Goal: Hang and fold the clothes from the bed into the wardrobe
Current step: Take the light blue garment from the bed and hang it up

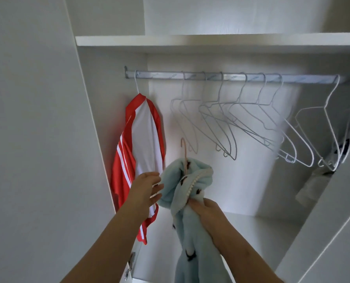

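One shirt hung already | hanging step now: my right hand clutches the blue fleece on its pink hanger, well under the rail | left hand straight-fingered, just touching it | next I'd lift it onto the rail

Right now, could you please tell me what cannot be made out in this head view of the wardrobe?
All in the head view:
- The pink hanger: only the hook shows; the blue garment covers the rest.
- The blue garment: lower part cut off by the bottom edge.
- The dark item, far right: blurred, partly behind the side panel.
- The right hand: fingertips buried in the garment.
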The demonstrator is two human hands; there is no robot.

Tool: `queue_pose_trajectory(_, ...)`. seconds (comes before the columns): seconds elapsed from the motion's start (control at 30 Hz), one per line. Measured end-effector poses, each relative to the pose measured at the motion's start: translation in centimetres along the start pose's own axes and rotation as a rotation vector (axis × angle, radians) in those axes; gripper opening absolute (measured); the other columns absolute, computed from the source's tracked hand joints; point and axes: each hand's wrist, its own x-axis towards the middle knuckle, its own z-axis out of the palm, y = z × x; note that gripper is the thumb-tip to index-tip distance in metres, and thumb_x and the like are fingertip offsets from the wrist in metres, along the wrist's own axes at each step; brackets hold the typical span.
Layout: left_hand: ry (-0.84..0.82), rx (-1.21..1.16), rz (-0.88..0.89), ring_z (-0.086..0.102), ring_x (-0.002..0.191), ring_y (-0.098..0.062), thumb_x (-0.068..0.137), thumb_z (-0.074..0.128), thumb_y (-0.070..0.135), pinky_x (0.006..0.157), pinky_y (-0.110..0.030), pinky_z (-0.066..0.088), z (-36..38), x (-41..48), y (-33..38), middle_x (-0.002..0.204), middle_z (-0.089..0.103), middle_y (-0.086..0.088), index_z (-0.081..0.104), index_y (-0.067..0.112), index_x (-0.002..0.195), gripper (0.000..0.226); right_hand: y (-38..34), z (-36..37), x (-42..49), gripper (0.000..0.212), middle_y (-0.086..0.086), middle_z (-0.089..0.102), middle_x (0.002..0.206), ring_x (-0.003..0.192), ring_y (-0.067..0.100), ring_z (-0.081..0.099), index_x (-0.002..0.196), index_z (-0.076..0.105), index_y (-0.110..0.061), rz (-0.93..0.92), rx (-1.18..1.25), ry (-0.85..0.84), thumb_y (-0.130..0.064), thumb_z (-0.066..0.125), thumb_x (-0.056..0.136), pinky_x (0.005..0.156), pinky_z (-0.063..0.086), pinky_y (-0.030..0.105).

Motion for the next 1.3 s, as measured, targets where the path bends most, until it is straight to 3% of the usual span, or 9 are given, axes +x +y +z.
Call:
queue_pose_trajectory(0.1,-0.003,0.022,0.022,0.061,0.085,-0.019,0.091,0.051,0.003,0.066,-0.028,0.048,-0.2,2.3,1.5,0.089,0.062,-0.006,0.058,0.015,0.086,0.015,-2.3,0.9,2.2,0.023,0.003,0.062,0.082,0.069,0.010,0.057,0.089,0.060,-0.011,-0.058,-0.111,-0.036,-0.031,0.049,0.095,0.053,0.043,0.014)
queue_pose_trajectory(0.3,-0.039,0.055,0.157,0.062,0.085,-0.019,0.092,0.051,0.004,0.066,-0.027,0.048,0.1,8.4,6.4,0.096,0.062,-0.006,0.059,0.015,0.088,0.014,-6.8,3.4,7.8,0.022,0.000,0.061,0.075,0.065,0.008,0.057,0.078,0.058,-0.016,-0.131,-0.124,-0.006,-0.028,0.050,0.095,0.044,0.041,0.010)
queue_pose_trajectory(0.53,-0.114,0.027,0.241,0.059,0.079,-0.017,0.094,0.048,0.005,0.068,-0.027,0.048,0.9,14.7,12.0,0.091,0.060,-0.004,0.058,0.015,0.089,0.015,-13.6,7.0,14.9,0.019,0.002,0.063,0.082,0.071,0.010,0.058,0.083,0.060,-0.016,-0.236,-0.089,0.063,-0.031,0.054,0.093,0.053,0.044,0.018)
queue_pose_trajectory(0.73,-0.054,-0.036,0.279,0.057,0.079,-0.021,0.091,0.055,0.011,0.065,-0.028,0.046,-0.1,19.7,15.0,0.094,0.062,-0.011,0.063,0.021,0.083,0.015,-19.4,9.6,19.9,0.019,0.001,0.058,0.076,0.066,0.010,0.054,0.101,0.057,-0.009,-0.305,0.022,0.144,-0.026,0.053,0.094,0.036,0.040,0.008)
queue_pose_trajectory(0.83,-0.034,-0.085,0.241,0.059,0.090,-0.023,0.090,0.056,0.011,0.068,-0.026,0.048,-1.0,21.5,15.6,0.105,0.066,-0.012,0.065,0.012,0.097,0.012,-21.1,10.7,22.5,0.029,0.006,0.060,0.085,0.072,0.016,0.057,0.111,0.057,-0.003,-0.321,0.012,0.180,-0.026,0.053,0.094,0.046,0.046,0.015)
queue_pose_trajectory(0.9,-0.043,-0.106,0.240,0.059,0.078,-0.016,0.092,0.053,0.010,0.058,-0.021,0.049,-1.4,22.5,15.7,0.089,0.065,-0.006,0.063,0.010,0.100,0.014,-21.6,11.3,24.0,0.038,0.010,0.060,0.091,0.077,0.020,0.057,0.119,0.055,0.001,-0.307,0.009,0.207,-0.027,0.053,0.094,0.057,0.045,0.024)
queue_pose_trajectory(1.1,-0.060,-0.121,0.236,0.056,0.065,-0.011,0.091,0.051,0.004,0.050,-0.017,0.047,-1.8,23.4,15.9,0.075,0.060,-0.003,0.060,0.014,0.085,0.015,-20.0,13.0,27.0,0.024,0.007,0.057,0.080,0.070,0.018,0.056,0.108,0.054,-0.003,-0.263,-0.009,0.193,-0.022,0.050,0.095,0.057,0.047,0.026)
queue_pose_trajectory(1.23,-0.054,-0.104,0.250,0.056,0.068,-0.013,0.092,0.050,0.003,0.053,-0.016,0.049,-1.7,23.2,15.4,0.078,0.061,-0.005,0.059,0.014,0.084,0.016,-19.2,13.7,27.8,0.019,0.008,0.059,0.079,0.069,0.019,0.057,0.103,0.056,-0.003,-0.271,0.026,0.183,-0.019,0.049,0.095,0.057,0.047,0.027)
queue_pose_trajectory(1.3,-0.043,-0.088,0.253,0.057,0.073,-0.013,0.092,0.049,0.004,0.062,-0.020,0.049,-1.7,22.8,15.1,0.080,0.061,-0.004,0.059,0.016,0.083,0.017,-18.8,13.9,27.7,0.019,0.010,0.059,0.081,0.071,0.020,0.058,0.104,0.055,-0.002,-0.263,0.023,0.178,-0.018,0.048,0.095,0.057,0.048,0.028)
